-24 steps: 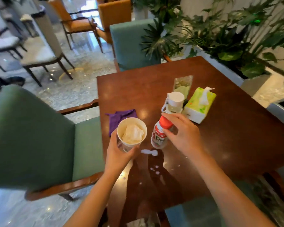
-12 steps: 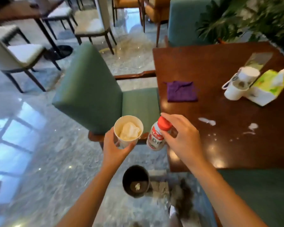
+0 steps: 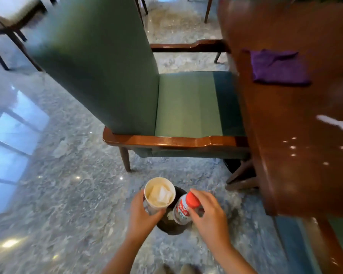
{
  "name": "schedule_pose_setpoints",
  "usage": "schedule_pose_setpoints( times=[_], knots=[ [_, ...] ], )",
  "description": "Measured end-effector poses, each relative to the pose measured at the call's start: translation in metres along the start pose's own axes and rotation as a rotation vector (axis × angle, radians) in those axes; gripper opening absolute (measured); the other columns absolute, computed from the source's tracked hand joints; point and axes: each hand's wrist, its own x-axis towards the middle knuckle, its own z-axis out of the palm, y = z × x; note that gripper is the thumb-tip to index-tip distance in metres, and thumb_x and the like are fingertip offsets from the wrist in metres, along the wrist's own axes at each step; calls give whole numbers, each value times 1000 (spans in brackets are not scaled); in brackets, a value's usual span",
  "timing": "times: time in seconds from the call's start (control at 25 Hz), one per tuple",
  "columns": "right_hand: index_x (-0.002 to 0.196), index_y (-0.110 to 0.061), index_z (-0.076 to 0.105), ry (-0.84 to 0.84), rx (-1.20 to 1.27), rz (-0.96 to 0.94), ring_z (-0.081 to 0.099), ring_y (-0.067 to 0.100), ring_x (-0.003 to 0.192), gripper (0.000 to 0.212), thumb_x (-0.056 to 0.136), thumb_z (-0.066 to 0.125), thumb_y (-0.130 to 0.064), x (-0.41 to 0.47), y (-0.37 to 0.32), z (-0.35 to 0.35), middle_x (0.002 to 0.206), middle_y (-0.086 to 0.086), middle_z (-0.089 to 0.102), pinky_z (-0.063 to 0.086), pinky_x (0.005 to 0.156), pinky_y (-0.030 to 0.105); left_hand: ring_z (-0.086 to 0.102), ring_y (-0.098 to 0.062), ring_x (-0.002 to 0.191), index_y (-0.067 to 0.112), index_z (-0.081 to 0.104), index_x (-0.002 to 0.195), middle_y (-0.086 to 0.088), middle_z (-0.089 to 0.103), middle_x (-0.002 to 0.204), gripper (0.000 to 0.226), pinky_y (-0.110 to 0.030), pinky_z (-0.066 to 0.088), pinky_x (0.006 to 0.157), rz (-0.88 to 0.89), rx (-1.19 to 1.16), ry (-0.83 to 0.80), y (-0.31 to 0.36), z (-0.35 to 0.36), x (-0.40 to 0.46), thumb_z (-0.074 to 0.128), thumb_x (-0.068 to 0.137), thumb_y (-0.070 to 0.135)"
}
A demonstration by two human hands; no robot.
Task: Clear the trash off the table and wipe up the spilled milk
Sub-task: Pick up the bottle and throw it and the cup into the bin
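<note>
Trash in transit: a paper cup [image 3: 159, 195] stuffed with crumpled tissue and a red-capped drink bottle [image 3: 183, 209], both now off the bench [image 3: 297, 119] and held low over the dark waste bin [image 3: 171, 227] on the marble floor. A second ago both were being lifted from the bench top; half a second ago they were level with the seat of the green chair [image 3: 186, 103], the bin well below them. The view has since swung down and left, so the bench lies up and to the right of the grips.

Left hand [image 3: 142, 216]: grip closed around the cup wall from below, cup upright, directly above the bin's left rim. Right hand [image 3: 210, 214]: fingertips clamped on the bottle's cap and shoulder, body tilted down and left into the bin mouth, almost touching the cup.

Judgement: the disposal step is nearly done; releasing both grips should drop the items in, though the cup sits near the rim and could catch on it.

Remaining work, away from both grips: spilled milk [image 3: 335, 123], a white streak with scattered droplets nearer the bench edge, and the purple cloth [image 3: 278, 68] lying farther back. Other items on the bench fall outside this view.
</note>
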Motion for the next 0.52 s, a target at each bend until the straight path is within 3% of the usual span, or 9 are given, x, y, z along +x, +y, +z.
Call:
schedule_pose_setpoints(
  times=[0.16, 0.28, 0.4, 0.44, 0.52],
  knots=[
    [105, -18, 68, -25, -57, 75, 65, 25, 89, 43, 65, 81, -8, 10, 97, 109, 102, 4, 65, 50, 70, 31, 53, -22, 111, 24, 52, 117, 2, 58, 113, 72, -40, 47, 91, -31, 90, -32, -125, 57, 41, 88, 55, 23],
    [104, -20, 67, -67, -159, 113, 66, 28, 86, 40, 66, 81, -15, 15, 157, 169, 99, 4, 64, 50, 62, 37, 52, -23, 110, 17, 52, 120, -2, 57, 113, 74, -36, 45, 91, -56, 129, -66, -200, 93, 63, 88, 56, 23],
    [88, -23, 68, -145, -340, 72, 66, 24, 63, 44, 50, 91, -24, 15, 200, 209, 81, 1, 66, 29, 41, 23, 56, -19, 113, 23, 52, 120, 3, 60, 117, 70, -31, 45, 92, -76, 214, -128, -246, 122, 77, 79, 57, 36],
    [88, -24, 67, -148, -402, 72, 66, 24, 64, 44, 50, 90, -26, 15, 213, 220, 82, 1, 66, 26, 42, 21, 55, -17, 116, 24, 50, 124, 5, 59, 121, 73, -30, 44, 94, -77, 236, -152, -257, 128, 81, 78, 58, 37],
    [104, -25, 61, -196, -453, 152, 64, 25, 87, 35, 72, 76, -28, 18, 232, 236, 102, 1, 61, 41, 52, 30, 44, -19, 130, 17, 37, 140, 0, 50, 138, 91, -31, 37, 106, -129, 284, -212, -273, 138, 87, 81, 62, 33]
  ],
)
